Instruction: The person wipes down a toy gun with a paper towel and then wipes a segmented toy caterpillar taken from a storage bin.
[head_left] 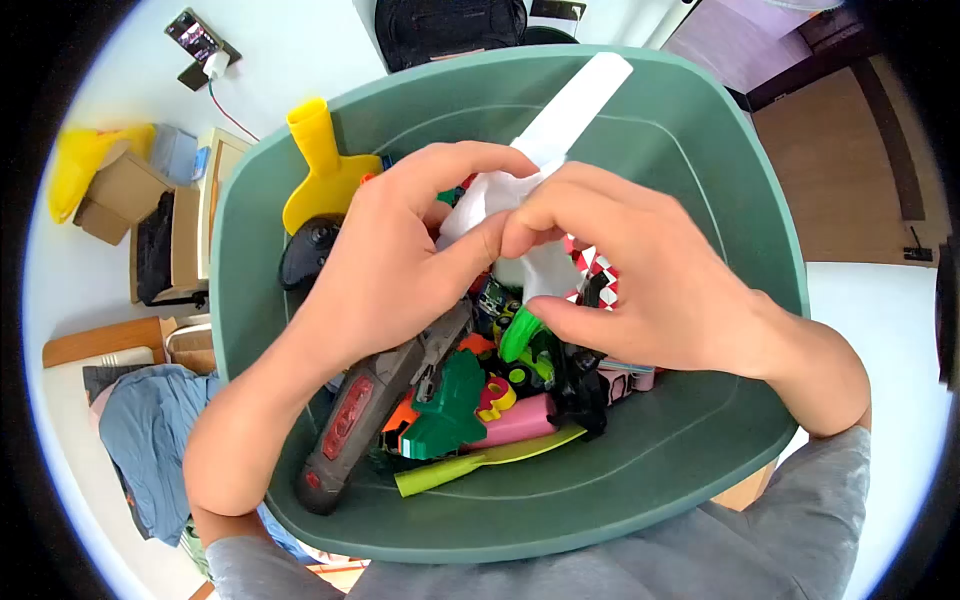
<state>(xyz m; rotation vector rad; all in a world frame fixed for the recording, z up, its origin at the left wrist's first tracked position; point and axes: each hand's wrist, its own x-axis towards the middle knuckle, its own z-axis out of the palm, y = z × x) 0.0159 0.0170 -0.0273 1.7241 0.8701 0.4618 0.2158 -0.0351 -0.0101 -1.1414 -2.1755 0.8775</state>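
Observation:
Both hands are over a green plastic tub [640, 500] of mixed toys. The thumb and index finger of my left hand [420, 240] are pressed on a crumpled white piece [487, 197], thin like paper or film. My right hand [625, 260] meets it there, its bent index finger against the left fingertips, its thumb lower down near a bright green part [520, 333]. A long white strip [580, 105] slants up from behind the fingers to the tub's far rim. What the right fingertips hold is hidden. A red and white checkered piece [597, 272] shows between the right thumb and fingers.
In the tub lie a yellow shovel [325, 175], a grey toy gun [350, 425], a dark green piece [450, 405], a pink cylinder [515, 422] and a lime strip [490, 462]. Outside are a cardboard box [125, 190], blue cloth [155, 430], a black bag [450, 25] and a charging phone [193, 35].

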